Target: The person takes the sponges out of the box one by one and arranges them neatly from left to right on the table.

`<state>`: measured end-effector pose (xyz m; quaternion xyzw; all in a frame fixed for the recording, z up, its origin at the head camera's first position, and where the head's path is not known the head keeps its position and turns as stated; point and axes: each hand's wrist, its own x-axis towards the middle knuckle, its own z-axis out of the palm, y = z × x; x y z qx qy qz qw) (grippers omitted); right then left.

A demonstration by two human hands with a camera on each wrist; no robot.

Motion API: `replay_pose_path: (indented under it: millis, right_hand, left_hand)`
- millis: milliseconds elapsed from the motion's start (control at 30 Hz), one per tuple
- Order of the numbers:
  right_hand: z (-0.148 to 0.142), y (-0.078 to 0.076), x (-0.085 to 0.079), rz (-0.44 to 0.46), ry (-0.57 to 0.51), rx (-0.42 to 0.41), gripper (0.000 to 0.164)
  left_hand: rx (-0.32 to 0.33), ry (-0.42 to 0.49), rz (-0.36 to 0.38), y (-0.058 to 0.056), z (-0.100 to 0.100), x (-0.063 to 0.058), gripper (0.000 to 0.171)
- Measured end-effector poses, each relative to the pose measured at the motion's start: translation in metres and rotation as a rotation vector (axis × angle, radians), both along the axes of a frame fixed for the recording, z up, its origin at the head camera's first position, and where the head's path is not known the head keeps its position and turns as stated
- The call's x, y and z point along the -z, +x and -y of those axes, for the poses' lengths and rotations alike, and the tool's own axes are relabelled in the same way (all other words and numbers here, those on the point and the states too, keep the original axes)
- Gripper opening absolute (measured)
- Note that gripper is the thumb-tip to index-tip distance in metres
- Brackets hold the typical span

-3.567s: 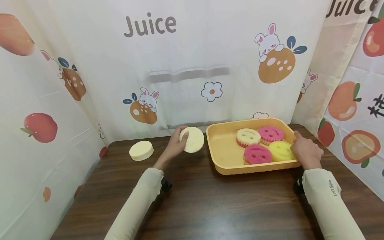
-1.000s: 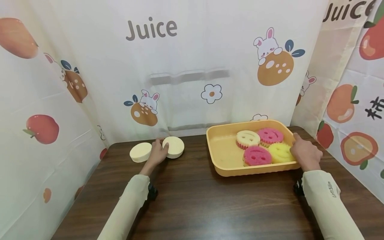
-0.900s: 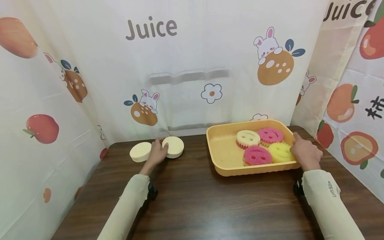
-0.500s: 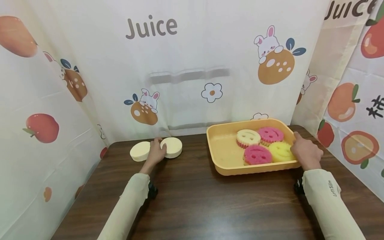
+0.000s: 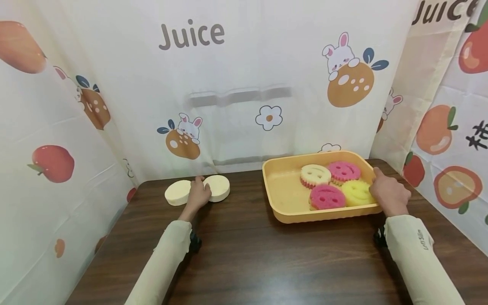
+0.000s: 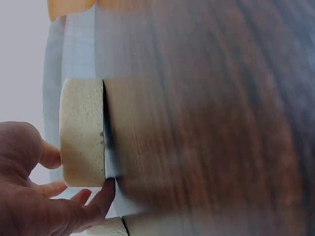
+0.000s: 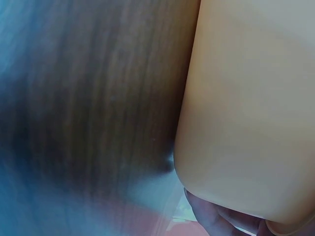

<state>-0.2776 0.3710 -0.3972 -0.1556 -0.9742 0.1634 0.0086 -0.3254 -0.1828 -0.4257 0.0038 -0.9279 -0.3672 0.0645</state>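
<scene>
A fruit-and-rabbit curtain (image 5: 244, 67) hangs behind a dark wooden table (image 5: 259, 262), with a yellow tray (image 5: 287, 199) standing on its right side. A person's right hand (image 5: 390, 195) grips the tray's right end, fingers curled at the corner. The left hand (image 5: 198, 195), far to the left, grasps a round cream block (image 5: 219, 189) by its edge, well apart from the tray; whether the block touches the wood cannot be told. A second block (image 5: 178, 193) lies just left of that hand. Four smiley sponges, cream (image 5: 315, 174), yellow (image 5: 356, 192) and two pink (image 5: 327, 197), sit in the tray.
</scene>
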Motion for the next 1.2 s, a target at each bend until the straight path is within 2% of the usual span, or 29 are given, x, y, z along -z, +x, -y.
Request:
replay_pose_path:
  millis: [367, 633, 967, 1200]
  right_hand:
    - [0.0002, -0.0002, -0.0005, 0.001, -0.017, -0.005, 0.057]
    - [-0.0023, -0.0026, -0.0009, 0.011, -0.006, -0.001, 0.057]
    - [-0.0021, -0.0041, -0.0038, 0.033, -0.006, 0.014, 0.059]
    - [-0.0010, -0.0016, -0.0018, 0.016, -0.015, 0.007, 0.058]
  left_hand:
    - [-0.034, -0.052, -0.018, 0.0040, -0.0048, -0.0003, 0.051]
    - [-0.049, -0.048, -0.022, 0.0029, -0.0058, -0.0009, 0.050]
    - [-0.018, 0.000, -0.038, 0.0018, -0.0059, -0.0043, 0.050]
    - [-0.012, -0.003, -0.040, 0.0035, -0.0055, -0.0037, 0.051]
